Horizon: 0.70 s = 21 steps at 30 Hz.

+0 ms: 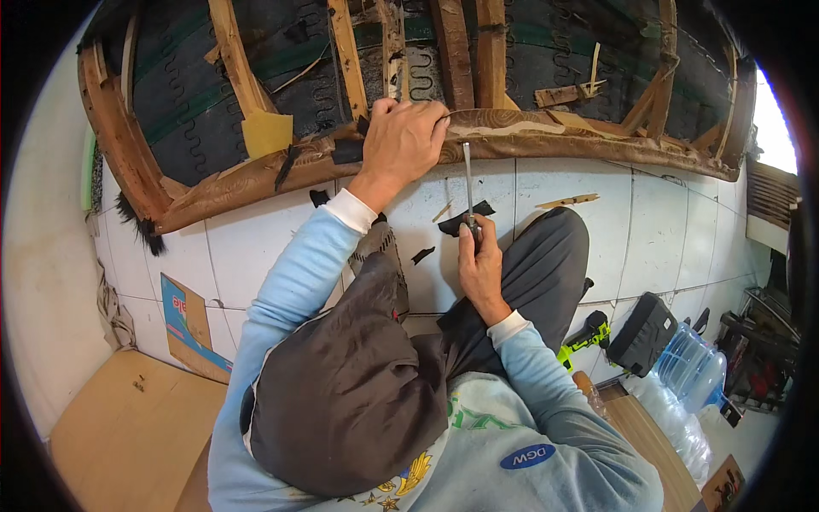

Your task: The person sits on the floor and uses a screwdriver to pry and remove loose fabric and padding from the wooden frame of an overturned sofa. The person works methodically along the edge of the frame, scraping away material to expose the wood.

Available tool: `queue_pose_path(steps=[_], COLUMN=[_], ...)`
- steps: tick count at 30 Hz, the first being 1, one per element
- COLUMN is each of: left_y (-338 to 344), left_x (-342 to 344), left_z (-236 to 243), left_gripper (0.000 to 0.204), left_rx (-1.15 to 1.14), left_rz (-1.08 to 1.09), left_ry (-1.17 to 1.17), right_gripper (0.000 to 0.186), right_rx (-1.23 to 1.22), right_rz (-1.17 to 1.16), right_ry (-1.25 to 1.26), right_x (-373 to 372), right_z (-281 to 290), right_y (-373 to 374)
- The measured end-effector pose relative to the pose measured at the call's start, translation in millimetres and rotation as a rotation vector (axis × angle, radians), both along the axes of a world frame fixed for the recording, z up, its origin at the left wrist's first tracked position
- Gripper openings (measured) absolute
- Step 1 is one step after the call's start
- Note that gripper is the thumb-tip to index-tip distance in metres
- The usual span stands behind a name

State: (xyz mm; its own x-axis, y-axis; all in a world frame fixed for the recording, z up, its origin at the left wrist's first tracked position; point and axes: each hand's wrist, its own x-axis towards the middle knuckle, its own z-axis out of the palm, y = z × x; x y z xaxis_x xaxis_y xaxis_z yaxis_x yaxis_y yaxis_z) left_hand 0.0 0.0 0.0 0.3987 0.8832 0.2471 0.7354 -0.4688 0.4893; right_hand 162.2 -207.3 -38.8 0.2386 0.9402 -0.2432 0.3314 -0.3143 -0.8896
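An overturned sofa frame (pixel 452 51) lies across the far side, its wooden bars, zigzag springs and black lining exposed. Brown patterned upholstery covering (pixel 589 145) wraps its near rail. My left hand (pixel 399 143) is closed over that rail, fingers curled onto the edge of the covering; the fingertips are partly hidden. Lower and to the right, my right hand (pixel 483 264) grips a flat-blade screwdriver (pixel 468 183) by its dark handle. The screwdriver's shaft points away from me, its tip close to the rail. Whether the tip touches the covering I cannot tell.
Black scraps (pixel 466 218) and a wood splinter (pixel 568 200) lie on the white tiles between me and the frame. A yellow foam piece (pixel 267 135) sits on the rail. To my right are a green power tool (pixel 585 340), a black case (pixel 641 334) and a water jug (pixel 691 367).
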Motion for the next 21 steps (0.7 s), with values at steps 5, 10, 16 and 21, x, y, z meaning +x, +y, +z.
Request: queue_pose_path(steps=[5,10,16,21], left_y=[2,2,6,8], left_x=[-8,-19,-21,-29], left_z=[-7,-7,6,4], left_gripper=[0.014,0.02,0.022,0.017], left_rx=[0.122,0.075,-0.035,-0.075], left_rz=[-0.037,-0.117,-0.173,-0.206], left_ry=[-0.045,-0.083,-0.056,-0.076], right_gripper=[0.029,0.029,0.024,0.025], right_rx=[-0.007,-0.095,-0.04,-0.104], right_rz=[0.021,0.03,-0.087,-0.288], right_ry=[-0.028,-0.021,0.151,0.468], right_x=[-9,-23,-76,-131], right_z=[5,13,-11,-15], right_y=[6,7,8,26])
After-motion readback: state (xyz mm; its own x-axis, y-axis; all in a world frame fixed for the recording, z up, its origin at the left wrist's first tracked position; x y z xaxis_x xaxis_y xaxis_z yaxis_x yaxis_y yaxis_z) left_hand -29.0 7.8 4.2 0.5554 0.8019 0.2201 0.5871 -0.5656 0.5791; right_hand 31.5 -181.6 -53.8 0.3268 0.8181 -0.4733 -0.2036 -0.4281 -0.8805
